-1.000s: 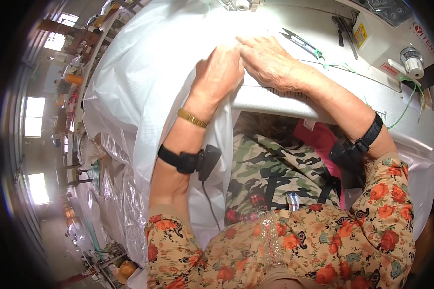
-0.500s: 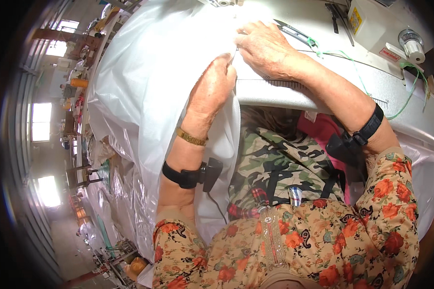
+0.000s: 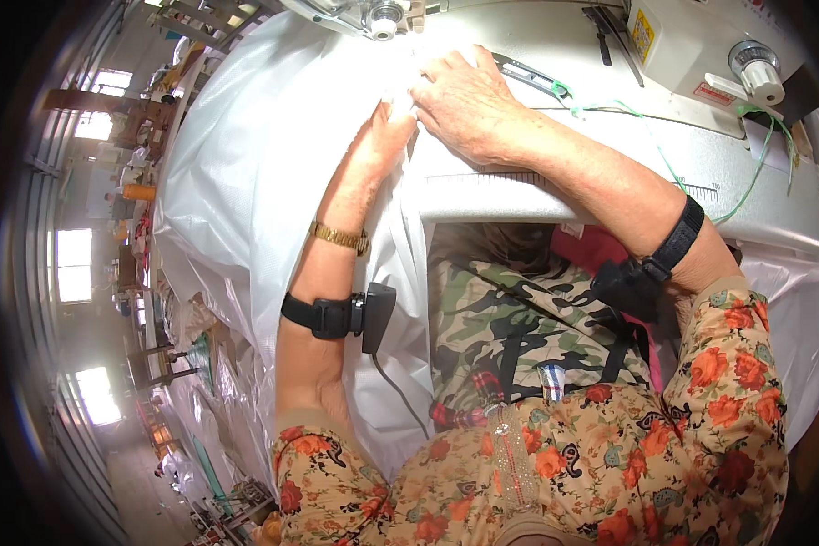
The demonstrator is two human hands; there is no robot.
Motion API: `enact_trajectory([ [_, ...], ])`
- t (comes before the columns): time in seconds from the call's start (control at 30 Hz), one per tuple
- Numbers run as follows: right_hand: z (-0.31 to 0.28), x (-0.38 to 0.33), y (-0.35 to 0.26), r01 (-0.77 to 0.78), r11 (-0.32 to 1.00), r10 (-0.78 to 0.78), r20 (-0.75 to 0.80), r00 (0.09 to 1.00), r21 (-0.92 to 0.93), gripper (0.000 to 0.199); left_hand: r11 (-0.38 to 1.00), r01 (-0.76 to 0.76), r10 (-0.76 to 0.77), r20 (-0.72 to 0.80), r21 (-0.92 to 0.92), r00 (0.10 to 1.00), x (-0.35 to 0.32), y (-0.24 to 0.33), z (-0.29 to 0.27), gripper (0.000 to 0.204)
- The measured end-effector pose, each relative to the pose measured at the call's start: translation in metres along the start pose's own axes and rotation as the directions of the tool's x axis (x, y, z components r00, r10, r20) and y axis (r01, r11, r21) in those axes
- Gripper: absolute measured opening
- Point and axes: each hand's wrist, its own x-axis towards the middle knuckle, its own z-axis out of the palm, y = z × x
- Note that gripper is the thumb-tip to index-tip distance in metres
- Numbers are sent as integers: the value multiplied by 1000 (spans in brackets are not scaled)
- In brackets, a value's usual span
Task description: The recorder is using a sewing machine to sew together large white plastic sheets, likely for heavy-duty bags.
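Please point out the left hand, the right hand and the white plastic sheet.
left hand (image 3: 387, 136), head view, on its back.
right hand (image 3: 464, 100), head view, on its back.
white plastic sheet (image 3: 255, 173), head view, on its broad smooth part.

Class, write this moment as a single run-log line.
left hand: pinching white plastic sheet | right hand: flat on sheet | sewing machine: ahead

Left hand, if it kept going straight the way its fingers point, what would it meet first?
Probably the sewing machine head: the left hand points up along the white plastic sheet toward it, though depth is unclear.
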Motion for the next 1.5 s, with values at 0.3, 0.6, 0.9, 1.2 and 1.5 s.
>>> enact_trajectory([
  [0.3,12,11,8,-67,998,68,-52,996,20,28,977,-29,10,-89,-213,996,41,-18,15,57],
  [0.6,16,10,9,-78,995,80,-31,996,67,25,978,-50,33,-84,-205,996,46,-25,16,55],
  [0.9,16,0,31,35,998,-39,-79,996,-50,30,761,-498,499,116,416,859,-24,43,-35,37],
  [1.2,1,-15,81,92,988,-80,-101,992,125,38,667,-116,218,-43,736,975,-26,-54,-243,43],
  [1.5,-7,-31,110,40,954,-42,1,999,296,42,554,232,577,-570,800,585,-14,-164,-202,65],
])
